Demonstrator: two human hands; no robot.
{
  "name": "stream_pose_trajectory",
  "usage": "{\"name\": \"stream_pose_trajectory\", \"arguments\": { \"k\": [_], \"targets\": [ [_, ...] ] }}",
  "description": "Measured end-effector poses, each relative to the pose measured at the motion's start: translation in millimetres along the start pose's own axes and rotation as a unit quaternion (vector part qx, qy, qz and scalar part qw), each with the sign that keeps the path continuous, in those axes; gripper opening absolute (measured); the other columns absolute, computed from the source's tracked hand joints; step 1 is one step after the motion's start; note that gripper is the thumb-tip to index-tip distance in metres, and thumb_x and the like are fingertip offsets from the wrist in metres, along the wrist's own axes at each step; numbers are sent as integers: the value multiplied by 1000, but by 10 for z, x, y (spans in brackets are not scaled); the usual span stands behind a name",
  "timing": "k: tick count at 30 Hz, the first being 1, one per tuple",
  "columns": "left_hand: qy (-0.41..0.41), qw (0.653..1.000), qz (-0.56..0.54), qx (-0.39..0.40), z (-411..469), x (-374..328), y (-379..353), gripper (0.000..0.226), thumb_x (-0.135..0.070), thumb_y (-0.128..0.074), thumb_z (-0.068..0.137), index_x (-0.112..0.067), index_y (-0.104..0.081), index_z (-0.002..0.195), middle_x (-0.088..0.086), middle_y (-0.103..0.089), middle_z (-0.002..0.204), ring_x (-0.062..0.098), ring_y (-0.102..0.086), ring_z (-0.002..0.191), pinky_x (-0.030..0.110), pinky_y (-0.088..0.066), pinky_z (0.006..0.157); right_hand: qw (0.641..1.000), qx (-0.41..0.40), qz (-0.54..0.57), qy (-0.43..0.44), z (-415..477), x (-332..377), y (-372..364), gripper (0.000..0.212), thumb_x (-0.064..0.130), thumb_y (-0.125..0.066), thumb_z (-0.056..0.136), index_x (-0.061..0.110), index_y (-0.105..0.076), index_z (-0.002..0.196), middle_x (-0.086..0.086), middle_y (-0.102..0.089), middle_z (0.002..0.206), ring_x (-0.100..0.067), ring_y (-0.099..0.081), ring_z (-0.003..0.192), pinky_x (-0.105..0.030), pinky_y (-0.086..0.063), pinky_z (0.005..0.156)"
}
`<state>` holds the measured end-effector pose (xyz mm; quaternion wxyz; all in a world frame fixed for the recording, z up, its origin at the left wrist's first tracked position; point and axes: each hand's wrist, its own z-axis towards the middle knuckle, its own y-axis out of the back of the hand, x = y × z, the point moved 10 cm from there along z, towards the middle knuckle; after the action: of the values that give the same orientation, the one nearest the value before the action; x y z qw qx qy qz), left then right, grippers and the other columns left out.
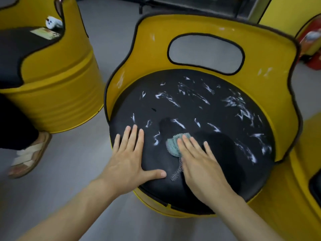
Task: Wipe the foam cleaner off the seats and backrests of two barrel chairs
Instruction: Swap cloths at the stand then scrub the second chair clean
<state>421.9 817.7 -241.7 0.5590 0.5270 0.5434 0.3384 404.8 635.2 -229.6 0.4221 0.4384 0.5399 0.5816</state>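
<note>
Head view: the nearer barrel chair (pixel 276 202) is a yellow painted metal drum, cut away at the front and edged in dark trim. Its backrest (pixel 152 49) curves round the rear and has a rounded oblong opening. The seat (pixel 191 110) is a round black cushion with a smooth, slightly domed surface. White foam (pixel 166 97) lies across the far and right parts of the seat in thin streaks; fainter white smears mark the backrest. The near part of the seat shows little foam.

The left hand (pixel 128 159) lies flat on the near left of the seat, fingers straight and spread, thumb out, holding nothing. The right hand (pixel 199 164) is likewise flat, its straight fingers pressing a teal ribbed cloth (pixel 171 145) against the seat. A grey woven loop (pixel 176 173) trails from the cloth between the hands.

A second barrel chair (pixel 60 80), ribbed yellow with a black seat, stands to the left on the grey floor (pixel 69 171). A sandalled foot (pixel 27 153) rests beside it.
</note>
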Motion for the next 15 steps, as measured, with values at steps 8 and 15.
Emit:
{"name": "stream_pose_trajectory", "arguments": {
  "k": [8, 15],
  "targets": [
    [-3, 1000, -10, 21, 4, 14, 37, 141, -110, -1, 52, -18, 31, 154, 3, 41, 160, 18, 45, 143, 43, 22, 121, 997, 62, 13, 32, -113, 358, -14, 58, 26, -30, 99, 11, -33, 156, -4, -30, 163, -21, -23, 152, -43, -16, 120],
    [7, 999, -17, 26, 55, 19, -27, 146, -109, -17, 49, -21, 30, 155, 1, 44, 158, 18, 47, 142, 41, 25, 119, 996, 78, 33, 30, 427, 268, 1, 60, 31, -9, 103, 19, 1, 161, 4, 7, 168, -11, 12, 154, -41, 8, 124]
  ]
}}
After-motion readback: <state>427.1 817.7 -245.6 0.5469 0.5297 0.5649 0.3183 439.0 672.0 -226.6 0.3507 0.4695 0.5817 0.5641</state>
